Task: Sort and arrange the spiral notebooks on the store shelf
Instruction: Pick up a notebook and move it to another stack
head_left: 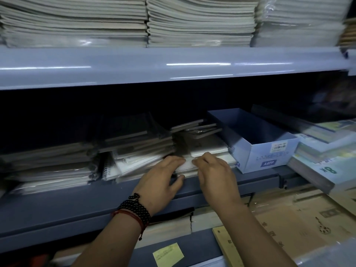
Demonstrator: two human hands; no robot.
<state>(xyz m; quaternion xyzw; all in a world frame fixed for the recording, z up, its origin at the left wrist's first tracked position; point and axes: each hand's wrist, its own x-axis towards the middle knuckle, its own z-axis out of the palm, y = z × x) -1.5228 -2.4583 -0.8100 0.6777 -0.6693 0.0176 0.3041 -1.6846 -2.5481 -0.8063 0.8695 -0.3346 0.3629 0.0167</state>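
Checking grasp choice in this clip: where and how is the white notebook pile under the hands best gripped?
By its front edge, from the aisle side. The white notebook pile lies flat with that edge facing out; neighbouring piles crowd its left and the blue box its right, so the sides look blocked. Left hand and right hand are already there, fingers over the edge.

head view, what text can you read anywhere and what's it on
"A6PP": blue label on the blue box
"8K": upside down on the pad stack at right
White sticker on the box: too blurred
Yellow note: scribbles, unreadable
Brown covers: print too blurred
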